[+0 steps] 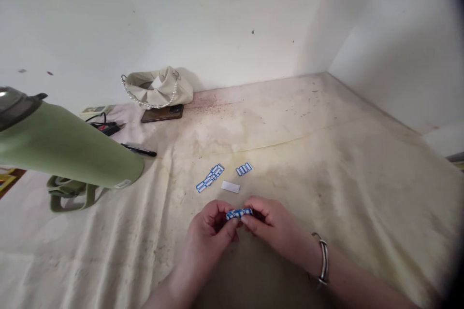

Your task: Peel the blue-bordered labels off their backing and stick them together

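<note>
My left hand [213, 229] and my right hand [266, 222] pinch a small blue-and-white piece [239, 213] between thumbs and fingers, just above the cloth. It looks like folded or stacked printed card; its exact kind is unclear. Beyond the hands lies a plain white strip [230, 187]. To its upper left is a cluster of overlapping white pieces with blue edges [210, 177]. Another small blue-edged piece with white bars [244, 169] rests to the upper right. A silver bracelet [324, 259] circles the right wrist.
A large green bottle [72, 147] leans into view at left, with a green strap [70, 193] below it. Behind are a black pen [139, 150], a phone [163, 113] and a cream bag [159, 88] near the wall. A wrinkled beige cloth [326, 169] covers the table.
</note>
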Demonstrator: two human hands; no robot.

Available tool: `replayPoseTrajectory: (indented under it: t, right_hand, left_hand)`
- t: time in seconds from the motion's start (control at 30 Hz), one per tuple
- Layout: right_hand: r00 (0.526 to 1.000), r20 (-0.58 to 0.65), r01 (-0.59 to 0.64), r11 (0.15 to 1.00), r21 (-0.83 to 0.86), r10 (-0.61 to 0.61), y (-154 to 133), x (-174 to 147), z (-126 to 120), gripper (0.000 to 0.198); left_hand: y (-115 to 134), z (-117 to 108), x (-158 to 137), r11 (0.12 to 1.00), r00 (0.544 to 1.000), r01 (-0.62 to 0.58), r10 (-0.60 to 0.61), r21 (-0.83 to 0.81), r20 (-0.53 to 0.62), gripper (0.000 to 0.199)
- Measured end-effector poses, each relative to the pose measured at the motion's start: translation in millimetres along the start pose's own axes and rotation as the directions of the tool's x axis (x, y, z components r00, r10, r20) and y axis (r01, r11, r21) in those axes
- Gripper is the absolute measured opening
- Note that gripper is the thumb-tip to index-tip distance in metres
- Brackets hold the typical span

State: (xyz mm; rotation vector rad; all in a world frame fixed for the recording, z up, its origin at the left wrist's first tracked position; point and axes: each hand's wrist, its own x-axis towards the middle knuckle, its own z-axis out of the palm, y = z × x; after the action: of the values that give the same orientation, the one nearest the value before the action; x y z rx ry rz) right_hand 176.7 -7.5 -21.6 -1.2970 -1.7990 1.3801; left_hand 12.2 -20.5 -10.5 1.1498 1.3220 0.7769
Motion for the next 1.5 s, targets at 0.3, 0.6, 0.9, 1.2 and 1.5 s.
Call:
replayPoseTrajectory:
  t: [0.3,0.6,0.9,1.2,1.5]
  right_hand:
    - [0.968,0.167,-0.241,0.868,0.433,0.185,-4,1,0,0.028]
    - [0.959,0.199,-0.281,0.795,0.537,0.204,-1,1,3,0.034]
    - [0.969,0.146,-0.245,0.854,0.459,0.200,-4,0,1,0.018]
    - [0.912,0.346,-0.402,0.659,0.636,0.221,2,0,0,0.028]
    - [0.891,0.395,-0.443,0.626,0.642,0.226,4,-1,1,0.031]
  left_hand:
    - [-7,-4,-6,0.838,0.939,-0.261,0.336,0.479,-0.076,0.006]
    - [-4,-4,-6,0.814,0.930,-0.286,0.362,0.505,-0.057,0.007]
    - [-7,-3,-3,0.942,0.978,-0.166,0.196,0.293,-0.077,0.009]
    - [-4,-5,-6,0.877,0.940,-0.330,0.339,0.349,0.037,0.041]
    - [5,-6,-5,0.838,0.923,-0.376,0.378,0.396,0.075,0.020]
